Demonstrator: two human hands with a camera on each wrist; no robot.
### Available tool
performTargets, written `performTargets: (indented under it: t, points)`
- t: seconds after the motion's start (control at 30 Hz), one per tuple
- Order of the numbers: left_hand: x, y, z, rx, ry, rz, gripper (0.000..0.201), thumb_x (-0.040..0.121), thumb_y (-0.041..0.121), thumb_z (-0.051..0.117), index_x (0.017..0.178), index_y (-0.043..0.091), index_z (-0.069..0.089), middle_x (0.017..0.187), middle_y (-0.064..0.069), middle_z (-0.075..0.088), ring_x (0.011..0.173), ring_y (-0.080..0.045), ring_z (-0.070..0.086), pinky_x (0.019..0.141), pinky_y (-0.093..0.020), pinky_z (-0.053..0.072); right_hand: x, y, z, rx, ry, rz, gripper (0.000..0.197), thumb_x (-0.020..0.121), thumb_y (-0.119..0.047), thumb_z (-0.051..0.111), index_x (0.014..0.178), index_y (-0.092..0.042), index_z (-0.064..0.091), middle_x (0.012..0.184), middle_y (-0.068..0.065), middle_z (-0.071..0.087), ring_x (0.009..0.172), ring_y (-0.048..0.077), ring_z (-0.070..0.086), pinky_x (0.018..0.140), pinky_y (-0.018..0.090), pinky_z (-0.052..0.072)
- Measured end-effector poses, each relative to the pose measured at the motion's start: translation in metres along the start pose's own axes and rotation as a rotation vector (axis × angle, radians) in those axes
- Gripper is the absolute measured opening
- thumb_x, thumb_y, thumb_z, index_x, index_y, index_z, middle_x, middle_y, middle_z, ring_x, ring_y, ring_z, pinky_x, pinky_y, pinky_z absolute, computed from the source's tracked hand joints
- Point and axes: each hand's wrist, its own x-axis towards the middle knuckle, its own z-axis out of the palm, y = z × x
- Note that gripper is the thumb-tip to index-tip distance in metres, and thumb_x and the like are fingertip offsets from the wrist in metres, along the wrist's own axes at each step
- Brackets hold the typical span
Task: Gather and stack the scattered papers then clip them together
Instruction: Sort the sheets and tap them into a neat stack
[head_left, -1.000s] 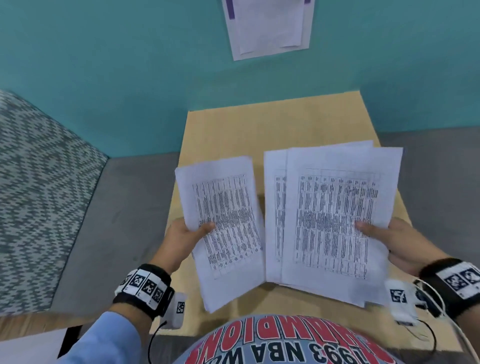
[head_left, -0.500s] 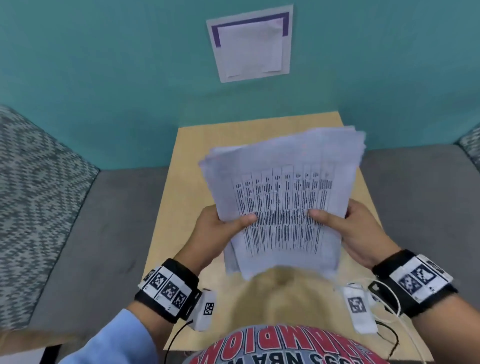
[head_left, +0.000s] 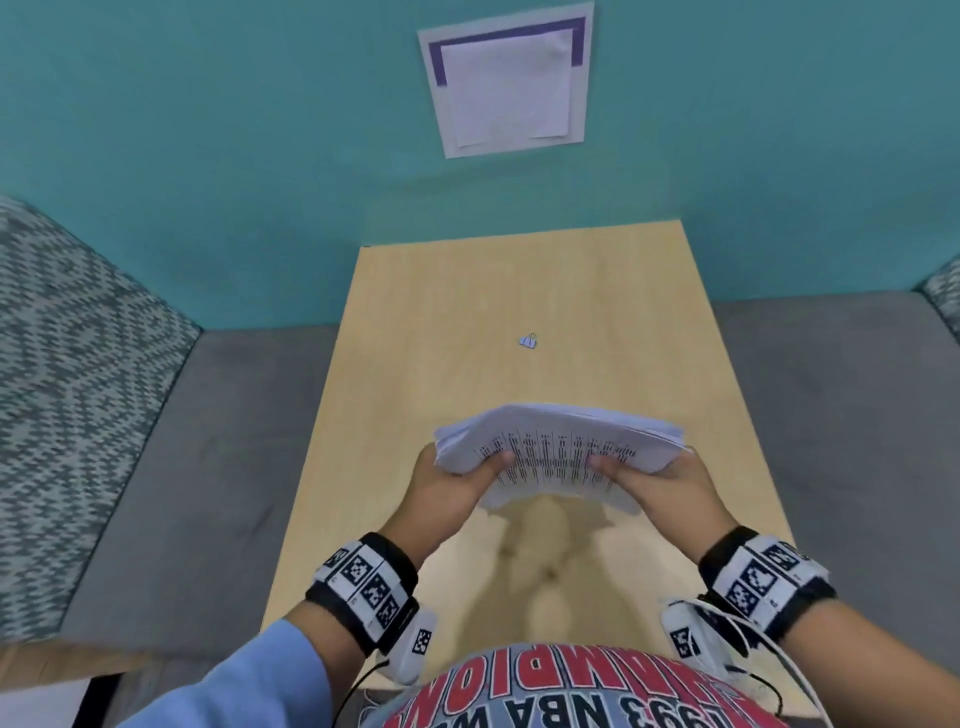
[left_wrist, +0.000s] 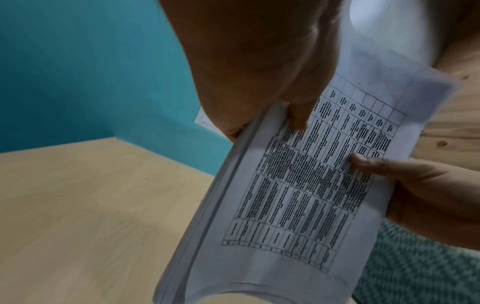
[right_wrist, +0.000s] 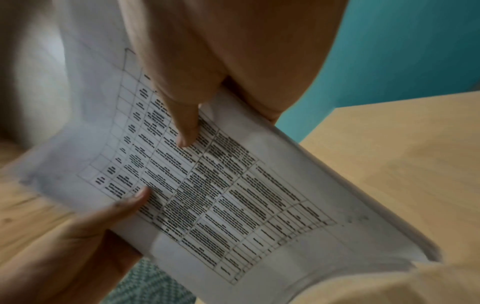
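Note:
A stack of printed papers (head_left: 558, 452) with table text is held above the wooden table (head_left: 467, 322), tilted so its far edge points away from me. My left hand (head_left: 457, 478) grips the stack's left side, thumb on top. My right hand (head_left: 660, 483) grips the right side the same way. In the left wrist view the papers (left_wrist: 298, 195) show their stacked edge, with my left hand (left_wrist: 262, 86) above and my right hand (left_wrist: 428, 185) opposite. The right wrist view shows the papers (right_wrist: 233, 195) pinched by my right hand (right_wrist: 207, 72). A small binder clip (head_left: 528, 341) lies on the table further back.
A teal wall (head_left: 208, 130) backs the table, with a sheet (head_left: 506, 83) pinned on it. Grey seat cushions (head_left: 208, 467) flank the table, and a patterned cushion (head_left: 62, 364) stands at the left. The table's near edge touches my shirt.
The separate sheets were brought together into one stack held by both hands. The stack then tipped forward and dropped lower toward the table, uncovering the clip.

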Motion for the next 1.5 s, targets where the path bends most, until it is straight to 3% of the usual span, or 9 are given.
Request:
performTargets:
  t: [0.23, 0.43, 0.6, 0.73, 0.9, 1.03, 1.13, 1.3, 1.5]
  points:
    - [-0.015, -0.002, -0.006, 0.022, -0.190, -0.059, 0.040, 0.078, 0.002, 0.093, 0.113, 0.015, 0.079, 0.111, -0.011, 0.082, 0.102, -0.026, 0.079, 0.089, -0.040, 0.063, -0.016, 0.017, -0.007, -0.074, -0.168, 0.074, 0.036, 0.077, -0.004, 0.090, 0.109, -0.016, 0.079, 0.101, -0.004, 0.084, 0.092, 0.002, 0.079, 0.083, 0.016, 0.058]
    - [-0.016, 0.027, -0.033, 0.080, -0.026, 0.183, 0.053, 0.072, 0.009, 0.098, 0.117, 0.022, 0.071, 0.113, 0.002, 0.080, 0.111, -0.015, 0.073, 0.093, -0.025, 0.059, -0.001, 0.014, -0.010, -0.143, -0.218, -0.034, 0.029, 0.083, -0.006, 0.086, 0.109, -0.019, 0.081, 0.107, -0.003, 0.083, 0.095, 0.004, 0.076, 0.082, 0.014, 0.056]
    - [-0.018, 0.085, -0.026, 1.057, -0.289, 0.591, 0.043, 0.089, 0.051, 0.076, 0.128, 0.036, 0.068, 0.116, 0.014, 0.076, 0.104, -0.012, 0.072, 0.089, -0.033, 0.054, 0.007, 0.019, -0.006, -0.158, -0.194, -0.030, 0.017, 0.087, -0.008, 0.084, 0.100, -0.018, 0.083, 0.100, 0.005, 0.084, 0.092, 0.018, 0.077, 0.077, 0.019, 0.057]
    - [-0.020, 0.094, 0.011, 1.345, -0.367, 0.490, 0.035, 0.098, 0.047, 0.061, 0.130, 0.036, 0.067, 0.119, 0.009, 0.075, 0.106, -0.019, 0.072, 0.077, -0.031, 0.051, 0.005, 0.023, 0.003, -0.304, -0.347, -0.156, 0.026, 0.091, 0.000, 0.074, 0.109, -0.017, 0.082, 0.107, 0.000, 0.082, 0.104, 0.020, 0.077, 0.088, 0.032, 0.058]
    - [-0.021, 0.098, 0.026, 1.471, -0.389, 0.348, 0.027, 0.094, 0.036, 0.046, 0.088, 0.020, 0.068, 0.084, -0.005, 0.068, 0.074, -0.029, 0.053, 0.062, -0.030, 0.033, 0.008, 0.027, 0.002, -0.468, -0.283, -0.171, 0.042, 0.088, -0.001, 0.074, 0.104, -0.039, 0.079, 0.104, -0.019, 0.080, 0.100, 0.002, 0.074, 0.085, 0.023, 0.053]
    - [-0.012, 0.112, -0.008, 1.202, -0.378, 0.341, 0.026, 0.096, 0.033, 0.068, 0.070, 0.031, 0.068, 0.064, 0.000, 0.058, 0.060, -0.015, 0.045, 0.056, -0.031, 0.030, 0.012, 0.028, -0.026, -0.464, -0.158, -0.037, 0.022, 0.078, -0.035, 0.089, 0.096, -0.041, 0.076, 0.098, -0.019, 0.079, 0.095, 0.001, 0.073, 0.081, 0.024, 0.052]
    - [-0.005, 0.119, -0.041, 0.773, -0.380, 0.233, 0.050, 0.093, 0.038, 0.080, 0.051, 0.031, 0.054, 0.049, 0.010, 0.044, 0.049, -0.005, 0.036, 0.051, -0.025, 0.027, 0.017, 0.024, -0.053, -0.303, 0.008, 0.050, 0.058, 0.058, -0.043, 0.098, 0.107, -0.029, 0.072, 0.101, -0.004, 0.079, 0.093, 0.015, 0.073, 0.080, 0.029, 0.055]
    - [0.000, 0.104, -0.066, 0.319, -0.292, 0.047, 0.018, 0.093, 0.021, 0.081, 0.093, 0.003, 0.083, 0.099, -0.013, 0.084, 0.079, -0.010, 0.073, 0.077, -0.027, 0.057, 0.021, -0.010, -0.080, 0.107, -0.006, 0.085, 0.079, 0.064, -0.024, 0.095, 0.135, -0.010, 0.062, 0.124, 0.011, 0.072, 0.114, 0.030, 0.070, 0.091, 0.044, 0.063]
    - [0.008, 0.074, -0.061, 0.018, -0.205, 0.039, 0.028, 0.094, 0.006, 0.075, 0.098, 0.031, 0.086, 0.109, 0.003, 0.085, 0.099, -0.013, 0.080, 0.087, -0.028, 0.063, 0.008, -0.057, -0.073, 0.074, -0.234, 0.081, 0.044, 0.085, -0.011, 0.075, 0.128, -0.014, 0.070, 0.126, 0.007, 0.078, 0.116, 0.022, 0.074, 0.099, 0.041, 0.060]
